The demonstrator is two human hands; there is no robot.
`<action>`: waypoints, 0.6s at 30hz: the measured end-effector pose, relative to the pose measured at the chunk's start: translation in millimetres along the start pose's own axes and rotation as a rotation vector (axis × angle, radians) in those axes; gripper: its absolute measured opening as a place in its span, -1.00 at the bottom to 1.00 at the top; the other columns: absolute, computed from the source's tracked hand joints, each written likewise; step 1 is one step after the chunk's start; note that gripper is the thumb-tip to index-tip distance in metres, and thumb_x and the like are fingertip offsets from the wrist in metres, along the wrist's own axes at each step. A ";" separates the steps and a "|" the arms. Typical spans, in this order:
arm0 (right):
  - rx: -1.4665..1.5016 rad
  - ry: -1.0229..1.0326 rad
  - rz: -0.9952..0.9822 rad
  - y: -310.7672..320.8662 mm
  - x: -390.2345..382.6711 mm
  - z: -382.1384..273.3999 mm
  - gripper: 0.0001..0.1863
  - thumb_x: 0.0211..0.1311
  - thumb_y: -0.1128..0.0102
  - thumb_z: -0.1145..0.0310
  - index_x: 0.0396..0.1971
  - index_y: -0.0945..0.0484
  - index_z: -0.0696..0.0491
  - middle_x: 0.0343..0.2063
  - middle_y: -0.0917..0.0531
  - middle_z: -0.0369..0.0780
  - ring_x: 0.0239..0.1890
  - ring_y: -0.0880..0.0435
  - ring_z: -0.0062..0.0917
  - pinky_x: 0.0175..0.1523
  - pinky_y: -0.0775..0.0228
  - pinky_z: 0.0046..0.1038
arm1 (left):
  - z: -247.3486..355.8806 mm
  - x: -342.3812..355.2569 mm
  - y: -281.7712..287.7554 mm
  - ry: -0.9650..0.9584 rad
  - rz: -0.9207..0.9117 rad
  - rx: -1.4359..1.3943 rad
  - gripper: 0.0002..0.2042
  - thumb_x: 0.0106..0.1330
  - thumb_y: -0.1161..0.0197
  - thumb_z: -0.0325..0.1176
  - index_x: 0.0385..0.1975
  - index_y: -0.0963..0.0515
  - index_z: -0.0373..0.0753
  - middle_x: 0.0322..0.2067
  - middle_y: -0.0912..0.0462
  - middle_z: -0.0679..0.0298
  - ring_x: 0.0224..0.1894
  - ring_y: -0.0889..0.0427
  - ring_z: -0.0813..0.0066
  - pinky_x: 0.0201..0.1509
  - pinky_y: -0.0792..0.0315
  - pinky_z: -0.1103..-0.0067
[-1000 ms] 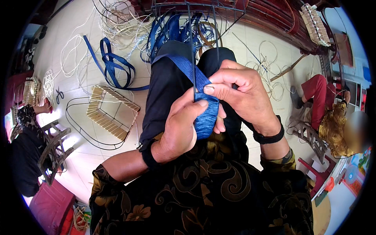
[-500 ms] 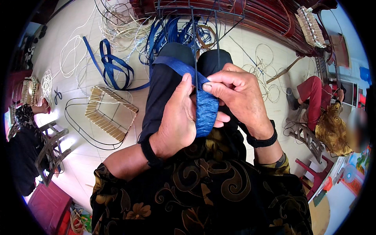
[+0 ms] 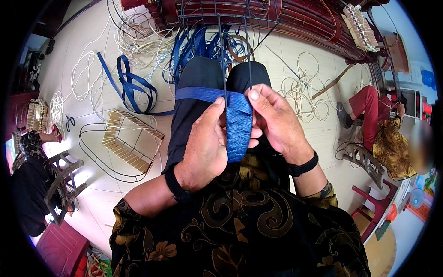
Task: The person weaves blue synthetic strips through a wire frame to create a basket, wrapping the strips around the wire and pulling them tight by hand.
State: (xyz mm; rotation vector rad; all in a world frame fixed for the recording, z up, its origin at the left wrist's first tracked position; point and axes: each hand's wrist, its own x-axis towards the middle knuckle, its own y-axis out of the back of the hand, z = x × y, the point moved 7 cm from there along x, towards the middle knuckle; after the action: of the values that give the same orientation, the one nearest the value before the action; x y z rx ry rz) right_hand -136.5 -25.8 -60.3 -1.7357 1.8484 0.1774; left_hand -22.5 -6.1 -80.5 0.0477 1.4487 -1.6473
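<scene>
A dark wire frame (image 3: 216,21) reaches from beyond my knees toward my lap, its two near rods wrapped together in a woven band of blue strip (image 3: 238,138). My left hand (image 3: 203,143) closes around the left side of this wrapped part, thumb on the left rod. The loose blue strip (image 3: 196,93) runs over my left thigh and lies across the front of both rods. At the right rod my right hand (image 3: 279,122) pinches the strip's fold between thumb and forefinger. Some fingertips behind the wrapping are partly hidden.
Left on the floor are a partly wrapped wire frame (image 3: 134,143), scissors (image 3: 69,122) and a looped blue strip (image 3: 127,74). Pale cord (image 3: 138,37) lies tangled beyond. A dark red bench (image 3: 304,18) crosses the far side. Other people sit at both sides.
The blue strip, slanting to the left rod before, now lies flatter across to the right rod. My right hand has shifted from between the rods to the right edge. My left hand keeps its grip.
</scene>
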 end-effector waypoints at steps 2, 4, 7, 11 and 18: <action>0.022 -0.021 -0.028 -1.4 -0.8 5.4 -0.79 0.36 -0.20 0.21 -0.40 -0.50 0.01 -0.58 -0.47 -0.46 -0.60 -0.35 -0.82 -0.49 -0.22 -0.74 | 0.2 -2.0 0.3 -0.026 0.019 0.007 -0.49 0.52 0.31 0.03 -0.01 -0.44 -0.28 -0.20 -0.63 0.15 -0.17 -0.65 0.27 -0.07 -0.57 0.32; -0.008 -0.014 -0.035 -2.1 -2.2 2.9 -0.77 0.34 -0.22 0.23 -0.48 -0.49 -0.01 -0.62 -0.45 -0.47 -0.61 -0.34 -0.82 -0.50 -0.21 -0.74 | 2.0 -3.1 -0.4 -0.064 0.008 0.012 -0.50 0.52 0.31 0.02 0.01 -0.43 -0.28 -0.19 -0.63 0.16 -0.15 -0.64 0.28 -0.06 -0.57 0.34; -0.035 0.005 -0.026 -4.1 -2.5 0.6 -0.76 0.33 -0.24 0.26 -0.51 -0.47 -0.01 -0.63 -0.44 -0.47 -0.61 -0.33 -0.83 -0.51 -0.19 -0.74 | 5.0 -3.9 -3.0 -0.018 0.002 -0.005 -0.52 0.52 0.26 0.03 0.02 -0.41 -0.25 -0.19 -0.62 0.18 -0.14 -0.63 0.31 -0.03 -0.55 0.36; -0.060 0.023 -0.021 -2.2 -4.3 2.2 -0.74 0.33 -0.25 0.28 -0.54 -0.44 -0.02 -0.63 -0.42 -0.48 -0.61 -0.30 -0.85 -0.52 -0.14 -0.74 | 12.2 6.6 -2.2 0.019 -0.050 -0.241 -0.62 0.47 0.00 -0.04 -0.02 -0.42 -0.25 -0.18 -0.62 0.16 -0.16 -0.63 0.32 0.00 -0.52 0.36; -0.130 0.043 0.015 -0.9 -5.3 3.1 -0.72 0.32 -0.26 0.30 -0.56 -0.41 -0.01 -0.65 -0.38 -0.50 -0.62 -0.27 -0.86 -0.53 -0.12 -0.73 | 19.8 14.1 25.6 -0.164 0.092 -0.066 -0.67 0.47 -0.06 -0.18 -0.22 -0.49 -0.41 -0.33 -0.62 0.00 -0.34 -0.66 0.27 -0.28 -0.58 0.40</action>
State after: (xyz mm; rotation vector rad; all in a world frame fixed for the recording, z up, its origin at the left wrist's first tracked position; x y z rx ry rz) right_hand -134.8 -19.9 -59.9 -1.8258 1.9189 0.2743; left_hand -4.4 -27.5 -102.0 -0.0560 1.3547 -1.4923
